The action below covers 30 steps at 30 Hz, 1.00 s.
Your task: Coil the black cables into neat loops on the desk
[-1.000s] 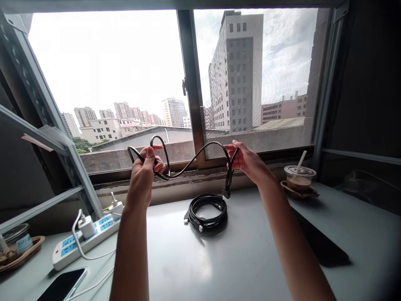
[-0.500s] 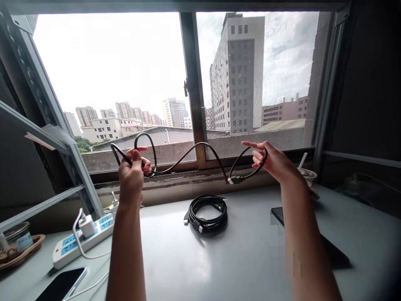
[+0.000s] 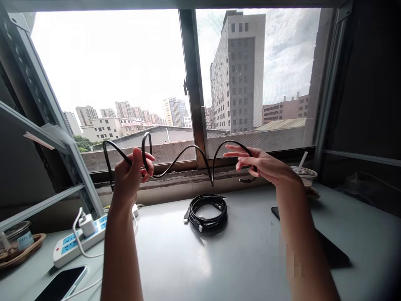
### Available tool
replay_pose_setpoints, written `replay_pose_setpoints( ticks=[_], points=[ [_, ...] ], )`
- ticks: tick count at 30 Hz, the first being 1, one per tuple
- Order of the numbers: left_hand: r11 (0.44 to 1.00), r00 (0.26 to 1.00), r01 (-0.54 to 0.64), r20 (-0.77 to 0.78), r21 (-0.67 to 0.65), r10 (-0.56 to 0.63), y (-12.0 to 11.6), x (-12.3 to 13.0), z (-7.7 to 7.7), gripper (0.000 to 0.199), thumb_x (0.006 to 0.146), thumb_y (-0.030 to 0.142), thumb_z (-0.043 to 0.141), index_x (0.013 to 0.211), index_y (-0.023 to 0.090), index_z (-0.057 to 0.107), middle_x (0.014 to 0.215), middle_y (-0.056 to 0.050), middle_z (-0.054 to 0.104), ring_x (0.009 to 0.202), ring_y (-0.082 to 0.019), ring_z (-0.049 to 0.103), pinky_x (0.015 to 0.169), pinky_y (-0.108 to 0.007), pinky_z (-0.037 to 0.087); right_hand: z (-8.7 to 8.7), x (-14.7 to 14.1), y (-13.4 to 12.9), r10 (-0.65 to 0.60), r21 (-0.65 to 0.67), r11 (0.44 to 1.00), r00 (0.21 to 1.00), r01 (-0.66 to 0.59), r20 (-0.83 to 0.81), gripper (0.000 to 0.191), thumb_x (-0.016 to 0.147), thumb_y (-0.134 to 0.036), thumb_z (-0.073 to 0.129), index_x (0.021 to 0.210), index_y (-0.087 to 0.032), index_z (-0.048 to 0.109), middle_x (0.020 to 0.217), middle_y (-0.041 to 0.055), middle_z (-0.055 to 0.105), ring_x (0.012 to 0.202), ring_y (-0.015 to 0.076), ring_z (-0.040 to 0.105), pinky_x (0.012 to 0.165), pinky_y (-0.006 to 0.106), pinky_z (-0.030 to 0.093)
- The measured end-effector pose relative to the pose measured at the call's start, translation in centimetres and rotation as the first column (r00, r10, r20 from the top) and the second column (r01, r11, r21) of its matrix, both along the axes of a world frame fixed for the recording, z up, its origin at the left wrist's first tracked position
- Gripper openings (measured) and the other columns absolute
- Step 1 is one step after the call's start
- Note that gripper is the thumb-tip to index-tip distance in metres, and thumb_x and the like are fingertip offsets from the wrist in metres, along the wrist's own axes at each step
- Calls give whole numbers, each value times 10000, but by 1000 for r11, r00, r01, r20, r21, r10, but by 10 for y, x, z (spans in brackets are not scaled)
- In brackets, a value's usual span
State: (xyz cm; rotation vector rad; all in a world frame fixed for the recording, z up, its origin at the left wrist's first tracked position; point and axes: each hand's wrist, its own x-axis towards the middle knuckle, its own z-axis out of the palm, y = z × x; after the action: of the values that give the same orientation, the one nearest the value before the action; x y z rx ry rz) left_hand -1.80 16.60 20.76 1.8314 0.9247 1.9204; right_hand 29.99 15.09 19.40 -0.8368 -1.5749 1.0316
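A black cable (image 3: 188,147) hangs in loose waves between my two hands, above the desk. My left hand (image 3: 133,167) is closed around it, thumb on top, with loops rising on both sides of the fist. On the right, the cable runs over to my right hand (image 3: 252,162), whose fingers point left, partly spread, with the cable passing between them. A plug end (image 3: 246,180) dangles just below that hand. Under the hanging cable, a coiled black cable (image 3: 207,213) with several connectors lies on the desk.
The grey desk (image 3: 175,259) carries a white power strip (image 3: 78,240) and a phone (image 3: 62,284) at left. A black tablet-like object (image 3: 335,251) lies partly under my right forearm, with a lidded cup (image 3: 303,175) behind. Metal shelf posts and a window (image 3: 192,83) stand beyond.
The cable's right part has been lifted into a new arch, and its plug has shifted right, below my right hand. My right hand's fingers have spread. My left hand has moved slightly, its loops changing shape.
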Motion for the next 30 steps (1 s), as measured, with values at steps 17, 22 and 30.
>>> replay_pose_setpoints(
  ticks=[17,22,30],
  points=[
    [956,929,224,-256,-187,-268,-10,37,-3,664,807,687,386,406,165,478,383,-38,454,406,-82,380,373,-214,240,5,-51,7,75,-14,997,985,-78,-153,366,712,-470,704,822,-131,624,619,-29,554,400,-5,282,307,134,152],
    [952,947,77,-276,-297,-163,-12,30,1,499,779,641,499,916,163,533,484,-15,592,335,-59,315,326,-179,209,8,-42,3,88,-54,992,944,-111,-319,361,755,-300,687,1082,-151,643,508,-83,403,451,23,364,383,104,302],
    [993,903,13,-426,-114,-60,-10,38,0,396,833,539,476,864,152,557,479,-4,589,317,-64,351,326,-195,274,6,-52,1,-21,-77,997,989,10,-150,476,838,-231,581,1301,-225,468,1156,61,639,663,54,555,324,99,248]
  ],
)
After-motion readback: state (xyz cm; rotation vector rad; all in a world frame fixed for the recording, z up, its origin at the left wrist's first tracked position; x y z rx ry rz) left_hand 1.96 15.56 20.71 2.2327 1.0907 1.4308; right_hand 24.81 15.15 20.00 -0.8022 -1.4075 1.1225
